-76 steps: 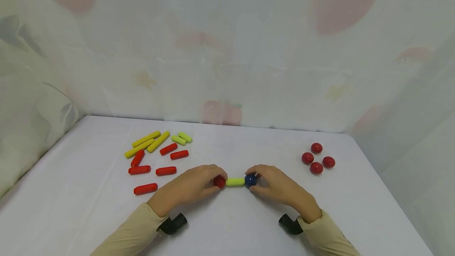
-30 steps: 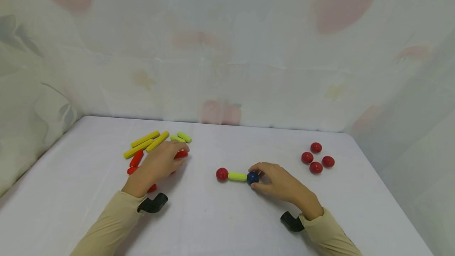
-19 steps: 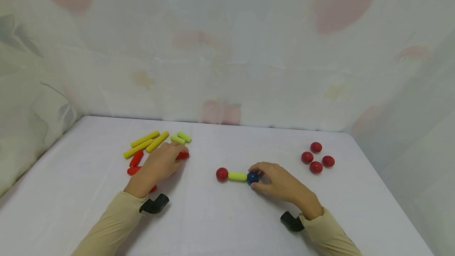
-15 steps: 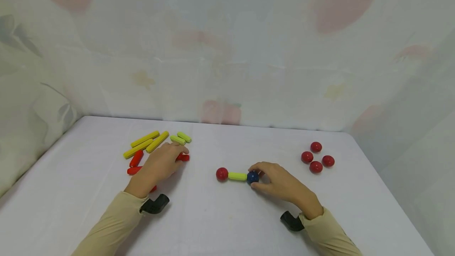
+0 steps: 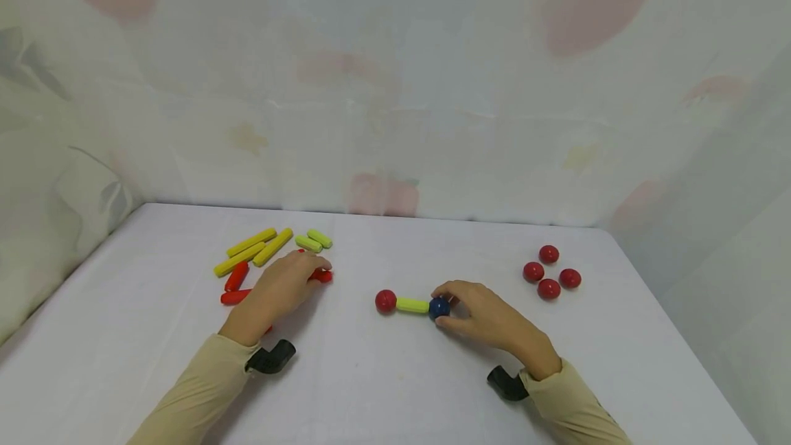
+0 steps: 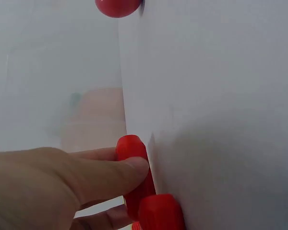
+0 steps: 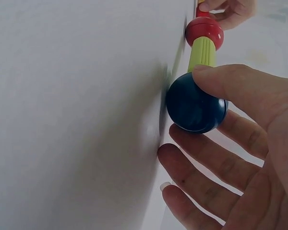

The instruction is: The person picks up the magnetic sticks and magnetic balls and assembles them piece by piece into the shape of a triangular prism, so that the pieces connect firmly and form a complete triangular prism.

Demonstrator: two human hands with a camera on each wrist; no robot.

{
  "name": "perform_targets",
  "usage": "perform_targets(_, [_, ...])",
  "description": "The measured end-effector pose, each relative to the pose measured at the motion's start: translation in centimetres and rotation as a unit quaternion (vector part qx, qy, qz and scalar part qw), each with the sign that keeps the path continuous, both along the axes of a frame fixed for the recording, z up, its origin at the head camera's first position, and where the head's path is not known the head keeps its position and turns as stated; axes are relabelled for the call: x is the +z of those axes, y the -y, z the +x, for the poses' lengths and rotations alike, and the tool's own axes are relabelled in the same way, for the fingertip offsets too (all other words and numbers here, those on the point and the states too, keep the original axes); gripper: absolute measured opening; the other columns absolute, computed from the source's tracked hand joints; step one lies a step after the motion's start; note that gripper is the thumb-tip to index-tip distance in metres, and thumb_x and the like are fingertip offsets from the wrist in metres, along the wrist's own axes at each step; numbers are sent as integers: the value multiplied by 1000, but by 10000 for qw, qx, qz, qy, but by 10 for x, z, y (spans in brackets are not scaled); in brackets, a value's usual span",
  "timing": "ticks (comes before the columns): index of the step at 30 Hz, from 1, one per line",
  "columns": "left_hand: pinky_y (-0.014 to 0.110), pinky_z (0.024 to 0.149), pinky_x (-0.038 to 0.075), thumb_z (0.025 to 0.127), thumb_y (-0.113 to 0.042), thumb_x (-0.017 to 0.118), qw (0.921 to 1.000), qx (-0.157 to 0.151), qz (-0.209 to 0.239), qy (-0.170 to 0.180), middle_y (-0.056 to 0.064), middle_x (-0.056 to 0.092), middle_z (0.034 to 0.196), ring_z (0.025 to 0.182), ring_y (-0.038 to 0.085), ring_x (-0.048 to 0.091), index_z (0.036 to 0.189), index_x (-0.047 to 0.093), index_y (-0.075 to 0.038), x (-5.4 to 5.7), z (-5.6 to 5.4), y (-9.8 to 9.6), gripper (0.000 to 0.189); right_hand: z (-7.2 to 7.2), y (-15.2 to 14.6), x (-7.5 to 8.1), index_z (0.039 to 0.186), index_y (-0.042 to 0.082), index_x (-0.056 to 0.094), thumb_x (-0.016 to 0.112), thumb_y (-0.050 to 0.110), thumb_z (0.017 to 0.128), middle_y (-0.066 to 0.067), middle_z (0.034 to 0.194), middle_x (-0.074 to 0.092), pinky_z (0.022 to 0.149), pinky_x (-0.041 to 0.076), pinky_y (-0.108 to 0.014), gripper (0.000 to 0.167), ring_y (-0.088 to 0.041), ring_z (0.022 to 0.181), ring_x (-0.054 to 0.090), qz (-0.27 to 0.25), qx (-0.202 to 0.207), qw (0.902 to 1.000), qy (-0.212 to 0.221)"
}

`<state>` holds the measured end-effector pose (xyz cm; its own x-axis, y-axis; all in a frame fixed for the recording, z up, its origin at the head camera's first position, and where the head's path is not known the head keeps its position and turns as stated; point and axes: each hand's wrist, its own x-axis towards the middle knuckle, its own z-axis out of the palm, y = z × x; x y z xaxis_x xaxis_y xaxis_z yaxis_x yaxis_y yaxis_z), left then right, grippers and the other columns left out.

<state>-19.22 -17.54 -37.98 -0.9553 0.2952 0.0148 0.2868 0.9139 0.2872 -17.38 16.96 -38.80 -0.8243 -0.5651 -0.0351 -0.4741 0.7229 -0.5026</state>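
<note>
My left hand (image 5: 281, 289) is at the group of rods on the left. It pinches a short red rod (image 5: 323, 276) between thumb and fingers; the left wrist view shows the thumb lying along this red rod (image 6: 143, 187). With curled fingers, my right hand (image 5: 488, 318) grips a blue ball (image 5: 439, 307). A lime rod (image 5: 412, 305) joins the blue ball to a red ball (image 5: 386, 301), and the joined piece lies on the table. Behind the blue ball a bit of red shows between the right fingers; its kind is hidden.
Several loose red balls (image 5: 548, 288) lie at the right. Left of centre are 3 long yellow rods (image 5: 273, 247), 2 short lime rods (image 5: 308, 244) and other red rods (image 5: 237, 277), some partly under my left hand. A patterned cloth (image 5: 395, 122) hangs behind the white table.
My left hand has let go of the joined red ball, moved left to the red rods and taken hold of one, which has turned and shifted slightly right. My right hand keeps the blue ball.
</note>
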Motion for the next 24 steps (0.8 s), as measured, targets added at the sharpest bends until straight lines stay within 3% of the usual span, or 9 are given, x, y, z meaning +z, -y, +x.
perform_targets(17, [41,88,56,89,-17,74,9977,-134,468,473,4,69,106,94,18,60,123,65,-12,3,8,-13,36,2,1,0,121,13,62,75,29,88,6,104,67,92,54,-37,38,-10,97,61,12,-14,10000,-30])
perform_targets(24, [36,83,56,88,-18,76,9955,-307,619,652,-1,67,95,86,15,58,120,67,-14,0,8,-19,34,2,2,-1,120,12,63,75,30,88,5,103,67,91,53,-38,39,-10,97,61,-23,54,10000,-65])
